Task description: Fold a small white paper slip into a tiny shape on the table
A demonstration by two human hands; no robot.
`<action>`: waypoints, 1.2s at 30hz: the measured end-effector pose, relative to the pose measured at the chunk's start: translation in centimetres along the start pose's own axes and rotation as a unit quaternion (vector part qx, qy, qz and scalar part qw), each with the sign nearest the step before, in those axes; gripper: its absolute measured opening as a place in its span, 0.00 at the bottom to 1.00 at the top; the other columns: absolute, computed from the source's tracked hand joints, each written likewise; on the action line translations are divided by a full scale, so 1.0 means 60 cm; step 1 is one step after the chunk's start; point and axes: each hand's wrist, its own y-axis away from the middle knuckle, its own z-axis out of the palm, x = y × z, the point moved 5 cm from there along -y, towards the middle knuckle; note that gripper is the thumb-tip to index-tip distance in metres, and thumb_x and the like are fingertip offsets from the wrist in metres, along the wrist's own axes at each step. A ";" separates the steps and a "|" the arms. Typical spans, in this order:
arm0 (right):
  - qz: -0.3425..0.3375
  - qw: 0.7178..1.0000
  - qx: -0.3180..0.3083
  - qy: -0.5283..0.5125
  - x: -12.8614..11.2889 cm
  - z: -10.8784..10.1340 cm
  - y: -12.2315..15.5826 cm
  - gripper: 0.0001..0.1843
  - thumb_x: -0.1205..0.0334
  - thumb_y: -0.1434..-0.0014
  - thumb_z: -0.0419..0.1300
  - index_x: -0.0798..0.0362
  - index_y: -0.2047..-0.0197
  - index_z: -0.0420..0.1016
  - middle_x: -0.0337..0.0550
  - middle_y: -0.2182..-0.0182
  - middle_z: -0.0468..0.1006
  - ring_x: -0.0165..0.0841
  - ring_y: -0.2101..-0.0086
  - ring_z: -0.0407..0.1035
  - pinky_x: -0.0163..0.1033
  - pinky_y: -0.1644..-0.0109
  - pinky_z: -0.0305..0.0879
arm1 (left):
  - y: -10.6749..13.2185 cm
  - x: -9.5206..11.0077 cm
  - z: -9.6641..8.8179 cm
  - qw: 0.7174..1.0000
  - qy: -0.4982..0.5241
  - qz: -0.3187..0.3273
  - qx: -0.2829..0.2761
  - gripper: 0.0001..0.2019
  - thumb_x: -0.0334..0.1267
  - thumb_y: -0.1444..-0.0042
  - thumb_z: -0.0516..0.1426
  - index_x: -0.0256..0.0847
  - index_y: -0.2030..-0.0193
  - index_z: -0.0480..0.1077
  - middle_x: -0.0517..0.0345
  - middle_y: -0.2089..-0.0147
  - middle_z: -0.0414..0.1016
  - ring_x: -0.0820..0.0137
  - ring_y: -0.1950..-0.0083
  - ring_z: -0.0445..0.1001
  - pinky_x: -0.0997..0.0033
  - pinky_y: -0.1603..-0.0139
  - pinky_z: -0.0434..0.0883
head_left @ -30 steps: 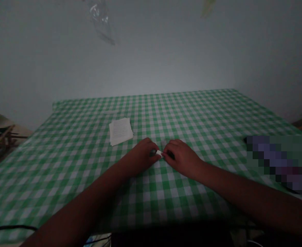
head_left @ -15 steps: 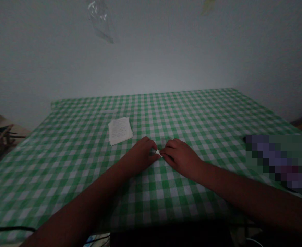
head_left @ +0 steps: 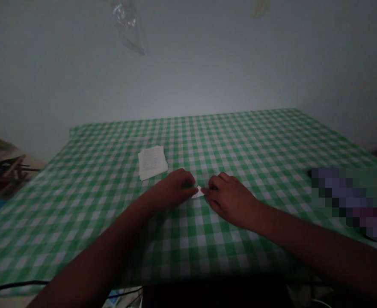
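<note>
A small folded piece of white paper (head_left: pixel 199 191) lies on the checked tablecloth between my two hands. My left hand (head_left: pixel 177 188) is at its left side, thumb tip pressing on the paper and the other fingers curled above with a gap to the thumb. From the right, my right hand (head_left: pixel 228 194) has its fingertips on the paper's edge, with its fingers bent together. My fingertips cover part of the paper, so its full shape is hidden.
A stack of printed paper sheets (head_left: pixel 152 162) lies beyond my left hand. On the right is a blurred-out purplish object (head_left: pixel 345 196). The green and white tablecloth (head_left: pixel 227 141) reaches back to a wall. A black cable (head_left: pixel 18 285) crosses the front left corner.
My left index finger has lifted from the paper, and the thumb now presses on it. The paper looks flatter and wider. The view has shifted slightly.
</note>
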 end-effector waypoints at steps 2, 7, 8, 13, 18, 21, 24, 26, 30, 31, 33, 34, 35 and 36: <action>-0.001 1.000 -0.004 0.013 -0.004 -0.002 0.003 0.16 0.61 0.30 0.51 0.54 0.49 0.77 0.50 0.59 0.74 0.42 0.57 0.63 0.48 0.54 0.61 | -0.003 0.003 0.004 0.999 -0.029 0.015 0.028 0.09 0.41 0.41 0.60 0.40 0.56 0.70 0.54 0.55 0.71 0.64 0.51 0.71 0.61 0.46 0.68; 0.001 1.000 0.006 0.029 -0.013 -0.009 0.009 0.17 0.62 0.31 0.51 0.54 0.45 0.75 0.52 0.56 0.75 0.44 0.54 0.63 0.48 0.54 0.61 | -0.006 0.000 0.017 0.998 -0.045 0.026 0.033 0.08 0.39 0.42 0.61 0.40 0.57 0.69 0.55 0.55 0.70 0.65 0.50 0.70 0.62 0.45 0.67; -0.002 0.999 0.006 0.031 -0.015 -0.010 0.010 0.17 0.61 0.31 0.51 0.53 0.45 0.75 0.52 0.55 0.75 0.45 0.53 0.63 0.49 0.53 0.60 | -0.006 -0.002 0.018 0.998 -0.047 0.026 0.036 0.08 0.40 0.41 0.61 0.41 0.57 0.69 0.55 0.55 0.70 0.65 0.51 0.70 0.62 0.46 0.68; 0.008 0.998 -0.007 0.062 -0.018 -0.008 0.015 0.17 0.60 0.31 0.51 0.51 0.45 0.76 0.53 0.54 0.76 0.48 0.53 0.63 0.52 0.55 0.60 | -0.004 -0.003 0.016 0.998 -0.049 0.031 0.037 0.08 0.40 0.40 0.60 0.41 0.57 0.69 0.54 0.55 0.70 0.65 0.51 0.70 0.62 0.47 0.68; 0.017 0.996 -0.005 0.084 -0.013 -0.013 0.022 0.18 0.59 0.32 0.53 0.47 0.42 0.75 0.55 0.51 0.76 0.52 0.50 0.63 0.54 0.55 0.60 | -0.001 -0.002 0.012 0.997 -0.071 0.038 0.006 0.09 0.41 0.40 0.60 0.41 0.56 0.68 0.54 0.53 0.70 0.64 0.50 0.69 0.61 0.46 0.67; 0.027 0.996 -0.016 0.084 -0.010 -0.017 0.025 0.18 0.59 0.31 0.53 0.47 0.42 0.75 0.55 0.52 0.76 0.53 0.50 0.63 0.55 0.55 0.60 | 0.001 -0.004 0.010 0.996 -0.077 0.036 -0.019 0.11 0.41 0.40 0.60 0.42 0.53 0.68 0.53 0.50 0.69 0.63 0.48 0.68 0.60 0.45 0.67; 0.040 0.995 -0.023 0.087 -0.005 -0.022 0.028 0.16 0.58 0.32 0.54 0.47 0.46 0.78 0.55 0.52 0.77 0.53 0.50 0.64 0.55 0.55 0.60 | 0.003 -0.005 0.007 0.996 -0.080 0.036 -0.028 0.12 0.40 0.40 0.60 0.41 0.52 0.68 0.53 0.50 0.69 0.62 0.48 0.68 0.60 0.45 0.66; 0.051 0.994 -0.024 0.094 0.001 -0.026 0.030 0.14 0.59 0.33 0.56 0.48 0.49 0.80 0.55 0.54 0.77 0.54 0.51 0.64 0.55 0.55 0.60 | 0.003 -0.006 0.006 0.996 -0.074 0.035 -0.031 0.12 0.40 0.40 0.60 0.41 0.52 0.68 0.53 0.49 0.69 0.63 0.48 0.68 0.60 0.45 0.66; 0.046 0.995 -0.015 0.091 0.009 -0.033 0.030 0.12 0.61 0.35 0.59 0.47 0.51 0.80 0.54 0.57 0.78 0.52 0.51 0.64 0.53 0.56 0.60 | 0.005 -0.007 0.005 0.996 -0.066 0.043 -0.027 0.12 0.40 0.41 0.60 0.41 0.52 0.68 0.53 0.49 0.69 0.63 0.48 0.68 0.61 0.44 0.66; 0.043 0.995 -0.015 0.084 0.011 -0.034 0.029 0.11 0.61 0.35 0.59 0.47 0.52 0.80 0.53 0.57 0.78 0.52 0.52 0.65 0.53 0.56 0.60 | 0.006 -0.006 0.005 0.996 -0.067 0.047 -0.022 0.11 0.40 0.40 0.60 0.41 0.52 0.68 0.53 0.50 0.69 0.63 0.48 0.68 0.61 0.44 0.66; 0.045 0.997 -0.020 0.064 0.014 -0.034 0.024 0.10 0.60 0.35 0.59 0.48 0.54 0.81 0.51 0.58 0.78 0.49 0.53 0.65 0.52 0.55 0.60 | 0.007 -0.003 0.007 0.996 -0.068 0.054 -0.012 0.11 0.40 0.40 0.59 0.42 0.52 0.68 0.53 0.49 0.69 0.63 0.47 0.68 0.60 0.43 0.66; 0.048 0.997 -0.022 0.054 0.015 -0.033 0.022 0.10 0.59 0.35 0.59 0.49 0.54 0.80 0.50 0.59 0.78 0.48 0.54 0.66 0.52 0.55 0.60 | 0.008 -0.001 0.008 0.996 -0.069 0.057 -0.005 0.12 0.40 0.39 0.59 0.42 0.50 0.67 0.53 0.48 0.69 0.63 0.47 0.68 0.60 0.43 0.66; 0.048 0.998 -0.021 0.045 0.015 -0.032 0.019 0.11 0.59 0.34 0.58 0.49 0.52 0.80 0.50 0.58 0.77 0.47 0.54 0.66 0.51 0.54 0.60 | 0.007 0.002 0.009 0.996 -0.072 0.061 0.003 0.14 0.39 0.39 0.59 0.43 0.48 0.66 0.53 0.47 0.69 0.63 0.46 0.68 0.60 0.42 0.66; 0.043 0.998 -0.020 0.039 0.013 -0.030 0.018 0.13 0.59 0.33 0.57 0.50 0.49 0.78 0.50 0.57 0.77 0.46 0.54 0.66 0.51 0.54 0.61 | 0.007 0.006 0.011 0.995 -0.076 0.067 0.011 0.15 0.38 0.39 0.59 0.43 0.46 0.65 0.53 0.47 0.68 0.63 0.46 0.68 0.60 0.42 0.66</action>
